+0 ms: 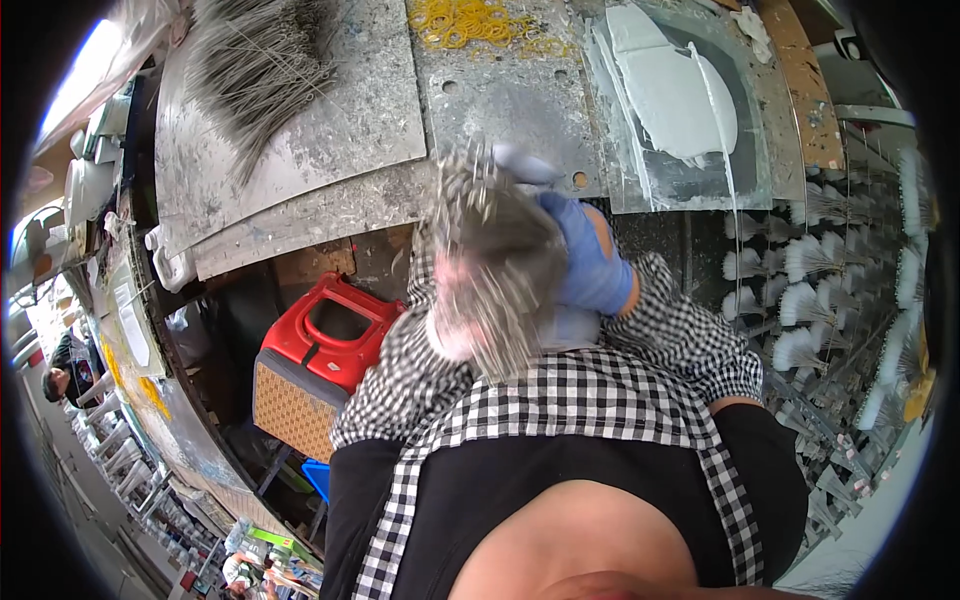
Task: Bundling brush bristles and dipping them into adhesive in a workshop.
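A thick bundle of thin grey wires (515,255) is held upright in front of my chest, at the near edge of the worktable, and is strongly smeared by motion. My right hand (590,260), in a blue glove with skin showing through at a finger, wraps round the right side of the bundle. At the bundle's left side my left hand (455,285) shows only as a pinkish blur; wire ends cover part of it, and its fingers cannot be made out. More such wires (260,70) lie in a loose heap on the table's far left.
Yellow rubber bands (470,22) lie at the far middle of the stained worktable (350,130). A glass plate (755,130) spread with white paste (670,95) is on the right. A red plastic stool (335,330) stands below left. White-bristled brushes (810,260) hang in racks at right. People work far left.
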The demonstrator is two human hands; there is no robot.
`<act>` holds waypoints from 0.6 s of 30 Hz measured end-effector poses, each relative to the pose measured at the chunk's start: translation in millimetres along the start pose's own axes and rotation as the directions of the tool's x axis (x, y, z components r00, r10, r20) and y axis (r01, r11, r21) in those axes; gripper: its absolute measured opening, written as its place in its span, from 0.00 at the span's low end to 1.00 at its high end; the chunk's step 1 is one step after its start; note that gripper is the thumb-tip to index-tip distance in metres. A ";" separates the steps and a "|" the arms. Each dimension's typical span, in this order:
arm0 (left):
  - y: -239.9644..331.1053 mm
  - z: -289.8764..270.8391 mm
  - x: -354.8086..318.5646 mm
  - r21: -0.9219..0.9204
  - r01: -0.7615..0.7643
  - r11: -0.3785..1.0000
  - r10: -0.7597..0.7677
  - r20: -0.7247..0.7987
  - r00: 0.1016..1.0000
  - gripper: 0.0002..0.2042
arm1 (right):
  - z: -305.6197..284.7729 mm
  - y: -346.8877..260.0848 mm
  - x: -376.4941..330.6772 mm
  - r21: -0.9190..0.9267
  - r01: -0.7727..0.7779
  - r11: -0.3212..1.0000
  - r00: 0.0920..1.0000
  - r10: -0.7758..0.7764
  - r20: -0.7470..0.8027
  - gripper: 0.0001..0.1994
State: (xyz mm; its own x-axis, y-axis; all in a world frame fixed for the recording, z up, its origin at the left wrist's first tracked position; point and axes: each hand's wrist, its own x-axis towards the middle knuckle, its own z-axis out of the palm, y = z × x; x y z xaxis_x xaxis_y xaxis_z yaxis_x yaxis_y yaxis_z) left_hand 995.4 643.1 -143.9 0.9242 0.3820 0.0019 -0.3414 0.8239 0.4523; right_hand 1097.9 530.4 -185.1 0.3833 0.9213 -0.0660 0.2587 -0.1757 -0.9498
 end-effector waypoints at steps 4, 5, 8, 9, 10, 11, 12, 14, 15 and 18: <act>21.0 -42.2 -24.4 0.909 -0.358 0.213 0.409 0.250 0.878 0.57 | 10.1 -1.5 -28.5 0.297 -0.310 0.903 0.950 0.309 0.051 0.20; 14.0 -61.9 -34.2 0.896 -0.343 0.283 0.521 0.157 0.839 0.50 | 13.1 17.5 -36.4 0.433 -0.554 0.711 0.830 0.515 0.216 0.20; 2.4 -88.5 -55.4 0.891 -0.311 0.330 0.649 0.025 0.760 0.40 | -1.6 -10.2 -37.9 0.323 -0.584 0.745 0.811 0.521 0.267 0.21; 0.4 -89.4 -60.1 0.904 -0.293 0.311 0.673 0.009 0.740 0.37 | -3.7 -28.1 -36.5 0.090 -0.339 0.936 0.933 0.322 0.162 0.22; -4.7 -89.9 -61.8 0.873 -0.306 0.381 0.671 -0.033 0.741 0.30 | 26.8 -3.5 -35.5 0.401 0.102 0.910 0.985 -0.036 -0.170 0.24; -6.4 -89.0 -66.1 0.885 -0.236 0.401 0.626 -0.077 0.776 0.27 | 18.8 -0.6 -38.7 0.263 -0.143 0.954 0.989 0.149 0.000 0.24; -7.5 -86.8 -63.5 0.891 -0.173 0.421 0.580 -0.118 0.806 0.24 | 4.2 -7.6 -32.3 0.074 -0.359 0.930 0.928 0.347 0.133 0.23; -11.3 -84.7 -62.9 0.825 -0.107 0.555 0.533 -0.253 0.807 0.23 | 10.2 15.7 -37.4 0.502 -0.718 0.482 0.676 0.657 0.334 0.19; -10.2 -86.0 -64.3 0.841 -0.101 0.531 0.517 -0.228 0.825 0.22 | 10.8 10.1 -36.8 0.398 -0.580 0.711 0.812 0.546 0.208 0.19; -13.5 -76.0 -73.5 0.857 -0.069 0.510 0.511 -0.238 0.826 0.18 | 11.9 -9.7 -40.9 0.234 -0.012 0.972 0.999 0.022 -0.039 0.24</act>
State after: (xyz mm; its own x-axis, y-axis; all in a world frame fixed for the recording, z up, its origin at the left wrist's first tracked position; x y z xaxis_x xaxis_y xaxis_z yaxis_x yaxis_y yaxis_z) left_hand 919.1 635.7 -217.9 0.5478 0.8364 0.0207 -0.0908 0.0349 0.9953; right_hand 1069.2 498.6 -176.9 0.4229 0.9031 -0.0750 0.0389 -0.1008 -0.9942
